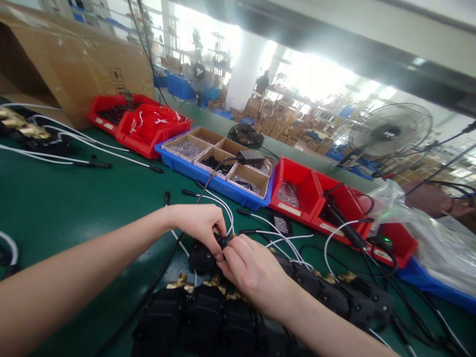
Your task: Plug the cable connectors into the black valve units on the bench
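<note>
My left hand [204, 223] bends down over a black-housed unit [201, 257], its thumb and forefinger closed around a small black part [220, 241] on top. Against it, my right hand [256, 272] is closed too, its fingertips meeting the left thumb; what they grip is hidden. Below my hands stand several like black housings [203, 312] with brass fittings [181, 281] on their upper ends. A second row of black housings [345, 300] runs off to the right. White cables [223, 202] with black plugs lie just beyond my hands.
A blue tray [211, 179] of cardboard compartments holds screws and small black parts. Red bins [297, 210] stand right of it, another red bin [148, 144] to the left. A screwdriver-like black tool [345, 223] leans in one bin. A black cord [163, 270] crosses the green bench.
</note>
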A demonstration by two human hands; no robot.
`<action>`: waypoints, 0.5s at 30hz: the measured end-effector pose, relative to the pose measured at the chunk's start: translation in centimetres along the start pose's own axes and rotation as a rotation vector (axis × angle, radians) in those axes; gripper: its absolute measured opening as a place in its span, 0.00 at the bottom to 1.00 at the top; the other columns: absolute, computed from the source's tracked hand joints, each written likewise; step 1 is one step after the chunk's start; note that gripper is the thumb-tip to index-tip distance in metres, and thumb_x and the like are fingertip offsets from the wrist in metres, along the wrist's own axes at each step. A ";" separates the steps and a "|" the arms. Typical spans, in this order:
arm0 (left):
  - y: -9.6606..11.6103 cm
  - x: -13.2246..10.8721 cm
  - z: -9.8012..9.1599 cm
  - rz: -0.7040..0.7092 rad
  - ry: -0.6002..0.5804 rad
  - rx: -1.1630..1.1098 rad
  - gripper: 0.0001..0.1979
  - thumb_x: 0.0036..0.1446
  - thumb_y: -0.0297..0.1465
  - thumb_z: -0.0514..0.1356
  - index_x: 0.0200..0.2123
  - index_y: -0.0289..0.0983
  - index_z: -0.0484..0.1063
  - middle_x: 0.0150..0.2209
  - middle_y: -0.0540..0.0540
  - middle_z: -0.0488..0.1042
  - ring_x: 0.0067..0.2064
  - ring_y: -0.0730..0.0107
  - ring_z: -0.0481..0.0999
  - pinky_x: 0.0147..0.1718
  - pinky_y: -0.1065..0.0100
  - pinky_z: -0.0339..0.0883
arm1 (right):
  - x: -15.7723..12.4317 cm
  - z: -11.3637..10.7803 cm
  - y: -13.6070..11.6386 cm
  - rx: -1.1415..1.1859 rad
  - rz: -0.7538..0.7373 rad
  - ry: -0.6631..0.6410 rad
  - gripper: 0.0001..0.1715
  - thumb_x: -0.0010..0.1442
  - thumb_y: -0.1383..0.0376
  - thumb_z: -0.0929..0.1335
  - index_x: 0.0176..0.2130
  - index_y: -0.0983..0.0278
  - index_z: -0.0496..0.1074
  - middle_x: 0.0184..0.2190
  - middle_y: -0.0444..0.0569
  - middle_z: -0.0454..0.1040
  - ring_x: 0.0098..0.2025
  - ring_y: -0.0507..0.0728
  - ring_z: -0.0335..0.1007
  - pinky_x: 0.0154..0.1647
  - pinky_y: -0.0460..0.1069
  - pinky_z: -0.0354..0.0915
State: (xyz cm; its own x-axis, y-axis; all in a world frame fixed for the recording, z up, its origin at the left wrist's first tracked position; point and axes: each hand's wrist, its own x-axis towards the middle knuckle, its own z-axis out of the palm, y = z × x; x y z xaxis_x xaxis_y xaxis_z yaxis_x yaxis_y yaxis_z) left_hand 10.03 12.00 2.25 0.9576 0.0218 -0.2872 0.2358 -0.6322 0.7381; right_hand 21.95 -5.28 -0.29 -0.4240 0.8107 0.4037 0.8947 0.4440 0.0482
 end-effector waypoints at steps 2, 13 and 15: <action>0.0 -0.1 0.0 0.002 -0.003 -0.004 0.13 0.45 0.41 0.69 0.27 0.36 0.80 0.18 0.56 0.55 0.21 0.75 0.52 0.20 0.68 0.45 | 0.0 -0.2 0.1 0.006 0.014 -0.002 0.11 0.67 0.71 0.67 0.31 0.67 0.71 0.28 0.49 0.69 0.30 0.58 0.64 0.27 0.52 0.61; 0.4 -0.1 0.2 0.012 0.020 0.043 0.13 0.45 0.38 0.68 0.19 0.36 0.71 0.16 0.57 0.53 0.21 0.77 0.51 0.18 0.68 0.43 | -0.3 -0.3 0.4 0.235 0.119 -0.073 0.03 0.64 0.73 0.68 0.38 0.70 0.73 0.35 0.53 0.72 0.37 0.59 0.68 0.36 0.51 0.69; 0.5 0.0 0.3 0.000 0.025 0.067 0.13 0.43 0.38 0.68 0.19 0.37 0.71 0.16 0.57 0.54 0.20 0.77 0.52 0.18 0.68 0.44 | -0.3 0.2 0.4 0.202 0.109 -0.056 0.05 0.64 0.73 0.67 0.35 0.70 0.73 0.33 0.53 0.71 0.35 0.59 0.67 0.33 0.53 0.68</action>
State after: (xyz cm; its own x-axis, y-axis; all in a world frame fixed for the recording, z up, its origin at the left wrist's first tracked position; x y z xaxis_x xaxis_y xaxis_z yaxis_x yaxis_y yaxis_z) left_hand 10.07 11.45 2.47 0.9615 0.0405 -0.2717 0.2252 -0.6823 0.6955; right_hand 22.39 -5.27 -0.59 -0.3385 0.8753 0.3452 0.8917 0.4156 -0.1794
